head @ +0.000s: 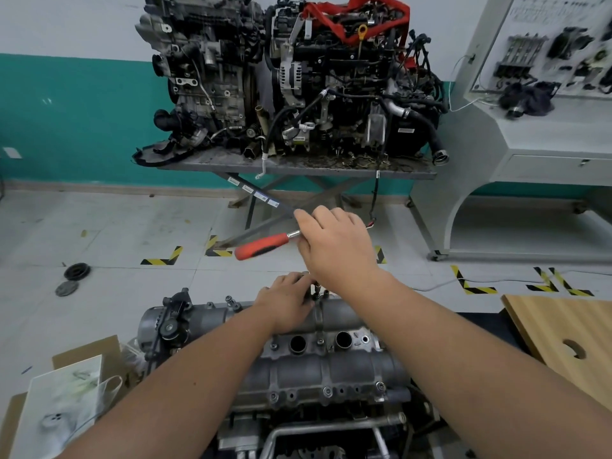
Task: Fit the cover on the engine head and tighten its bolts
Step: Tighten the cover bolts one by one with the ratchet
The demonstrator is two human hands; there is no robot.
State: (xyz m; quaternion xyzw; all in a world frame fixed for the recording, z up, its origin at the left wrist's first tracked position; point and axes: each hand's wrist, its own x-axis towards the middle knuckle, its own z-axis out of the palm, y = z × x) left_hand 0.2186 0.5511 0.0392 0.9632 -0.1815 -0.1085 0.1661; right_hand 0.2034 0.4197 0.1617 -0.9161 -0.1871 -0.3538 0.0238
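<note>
While the cover [298, 359] sits on the engine head on the tabletop, low in the centre of the view, work is at its far edge. Right hand [334, 246] is closed around the head end of a ratchet wrench [265, 245], whose red handle points left and stays free in the air. Left hand [288, 303] has its fingers curled at the extension and socket [316, 290], which stand upright on a bolt at the far rim; it appears to steady them.

Handling, judged: cover is cast metal, rigid and fairly heavy, not likely to flex. Bolts are small and could cross-thread if the socket tilts. Better leverage would come from holding the red grip, with the left hand kept low on the socket.

Several bolts [327, 390] show along the near flange, with two open round wells [298, 343] in the middle.

Surroundings: two engines [298, 77] on a stand behind; wooden board [563, 329] at right; cardboard and plastic bag [63, 402] at left; round parts on the floor [76, 272]. Nothing blocks the handle's sweep, as far as shown.
</note>
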